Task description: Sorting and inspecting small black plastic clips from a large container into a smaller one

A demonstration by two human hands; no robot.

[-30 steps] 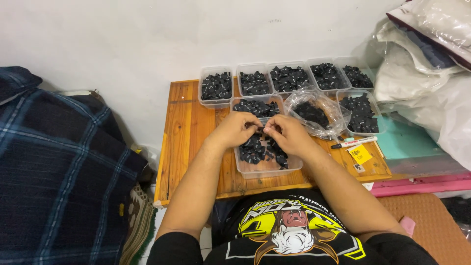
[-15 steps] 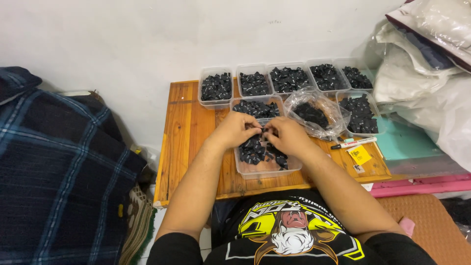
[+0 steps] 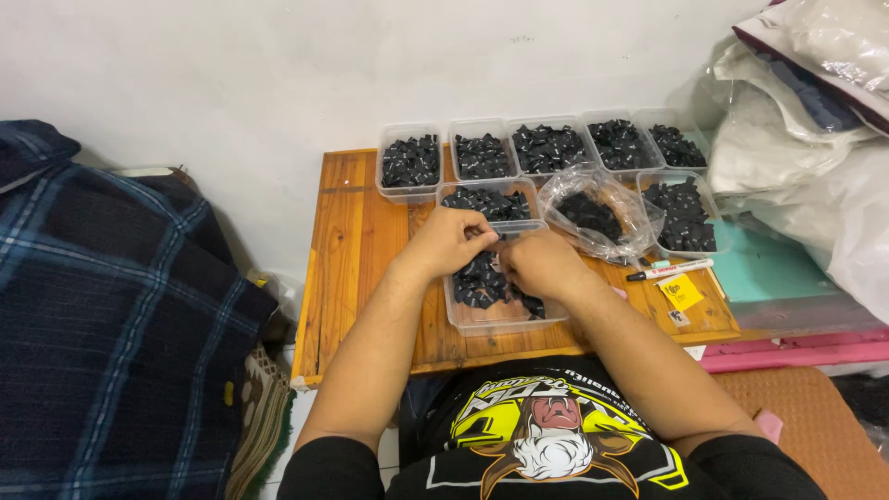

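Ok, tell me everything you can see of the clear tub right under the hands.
The clear tub is a shallow rectangular tray of thin see-through plastic, sitting flat near the front edge of the wooden table. Small black pieces cover part of its floor; the near part looks bare. The left hand and right hand meet above it, hiding its far end. Whether they touch it cannot be told.

Black small pieces (image 3: 482,282) fill the clear plastic tubs (image 3: 503,319) on the orange-brown wooden table (image 3: 347,250). At the left of the frame, a dark blue plaid cloth (image 3: 102,315) — at lower right, a yellow tag (image 3: 683,293) and a teal mat (image 3: 755,273).
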